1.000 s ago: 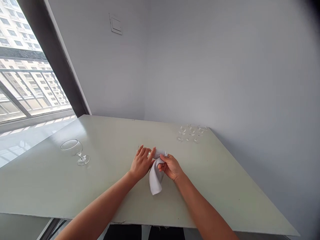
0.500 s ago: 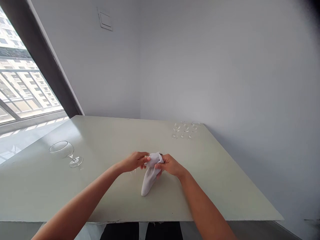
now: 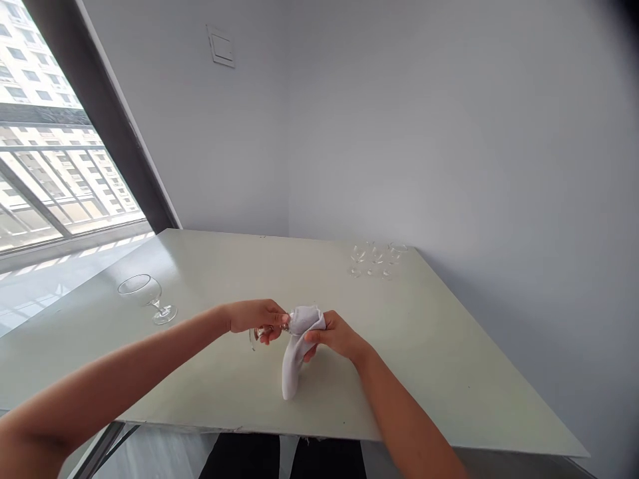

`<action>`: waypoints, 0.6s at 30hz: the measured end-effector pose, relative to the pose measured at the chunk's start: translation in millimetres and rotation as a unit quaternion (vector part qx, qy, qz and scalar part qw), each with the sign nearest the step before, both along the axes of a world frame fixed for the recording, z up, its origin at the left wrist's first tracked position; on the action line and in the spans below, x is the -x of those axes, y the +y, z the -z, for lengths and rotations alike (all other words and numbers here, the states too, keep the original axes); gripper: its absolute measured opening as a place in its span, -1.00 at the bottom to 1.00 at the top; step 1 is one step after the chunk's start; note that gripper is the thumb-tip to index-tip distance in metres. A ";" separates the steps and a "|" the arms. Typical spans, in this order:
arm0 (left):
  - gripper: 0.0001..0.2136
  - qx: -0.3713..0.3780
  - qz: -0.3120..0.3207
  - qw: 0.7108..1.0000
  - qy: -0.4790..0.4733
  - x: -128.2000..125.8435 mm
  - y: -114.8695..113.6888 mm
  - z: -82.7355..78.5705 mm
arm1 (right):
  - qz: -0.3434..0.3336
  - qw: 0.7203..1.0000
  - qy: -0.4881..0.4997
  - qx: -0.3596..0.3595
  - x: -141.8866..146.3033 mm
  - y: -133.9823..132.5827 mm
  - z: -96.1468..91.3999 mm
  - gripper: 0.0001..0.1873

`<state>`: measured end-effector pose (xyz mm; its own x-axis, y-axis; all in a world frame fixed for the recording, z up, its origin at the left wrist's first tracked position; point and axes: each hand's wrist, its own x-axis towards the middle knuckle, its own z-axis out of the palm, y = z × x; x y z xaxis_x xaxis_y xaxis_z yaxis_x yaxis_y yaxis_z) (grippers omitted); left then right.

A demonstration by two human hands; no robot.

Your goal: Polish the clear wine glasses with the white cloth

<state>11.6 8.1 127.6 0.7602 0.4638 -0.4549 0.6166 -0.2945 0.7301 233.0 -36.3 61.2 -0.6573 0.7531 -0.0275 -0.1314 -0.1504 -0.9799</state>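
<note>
Near the front of the table, my left hand [image 3: 262,319] is closed around the stem of a clear wine glass [image 3: 253,338], whose foot shows beyond the fingers. The bowl of that glass is covered by a white cloth [image 3: 293,366]. Fingers of my right hand [image 3: 333,336] are closed on the cloth, pressing it about the bowl. One end of the cloth hangs down toward the tabletop.
A large clear goblet [image 3: 164,314] stands to the left on the pale table [image 3: 449,372]. Several small stemmed glasses [image 3: 356,261] are grouped at the far right corner. Walls meet behind the table, and a window [image 3: 64,159] is at the left.
My left hand has turned and closed on the glass's stem, so its foot now shows at the left. The cloth's hanging end has swung slightly. The whole view has shifted a little.
</note>
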 end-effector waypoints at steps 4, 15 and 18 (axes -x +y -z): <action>-0.61 -0.349 -0.059 0.935 0.034 -7.1 -12.9 13.5 | 0.110 0.991 0.064 0.049 9.0 6.7 11.4 -0.68; -0.62 -0.048 -0.094 0.994 -0.019 -1.0 -10.6 2.9 | -0.015 0.999 -0.012 -0.033 -2.6 0.5 -1.8 -0.75; -0.60 0.173 -0.121 0.974 -0.086 5.9 -18.3 8.8 | -0.066 0.993 -0.049 -0.085 -8.3 -3.6 -10.3 -0.80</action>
